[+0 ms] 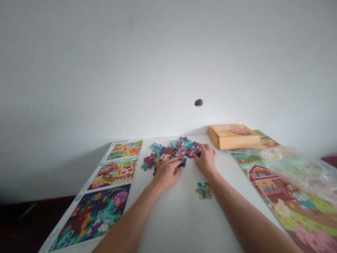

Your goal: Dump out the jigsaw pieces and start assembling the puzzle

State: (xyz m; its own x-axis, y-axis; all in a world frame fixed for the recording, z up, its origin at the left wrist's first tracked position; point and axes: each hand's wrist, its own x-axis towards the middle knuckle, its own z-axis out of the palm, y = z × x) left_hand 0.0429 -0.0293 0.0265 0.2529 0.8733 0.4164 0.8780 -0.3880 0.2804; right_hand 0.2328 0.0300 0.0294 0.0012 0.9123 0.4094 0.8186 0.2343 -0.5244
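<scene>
A heap of colourful jigsaw puzzle pieces [181, 150] lies on the white table in front of me. My left hand [167, 171] rests on the near left part of the heap, fingers stretched out and apart over the pieces. At the heap's right edge is my right hand [206, 160], its thumb and fingers apart and touching pieces there. A single teal and yellow puzzle piece [203, 190] lies apart, nearer to me, beside my right forearm. What lies directly under my left fingers is partly hidden.
On the left lies a sheet with three printed pictures [113, 172]. An orange puzzle box [237, 137] stands at the back right. Below it are a farm-scene poster [284, 191] and a crumpled clear plastic bag [297, 168]. The white wall [158, 70] behind has a hole [198, 102].
</scene>
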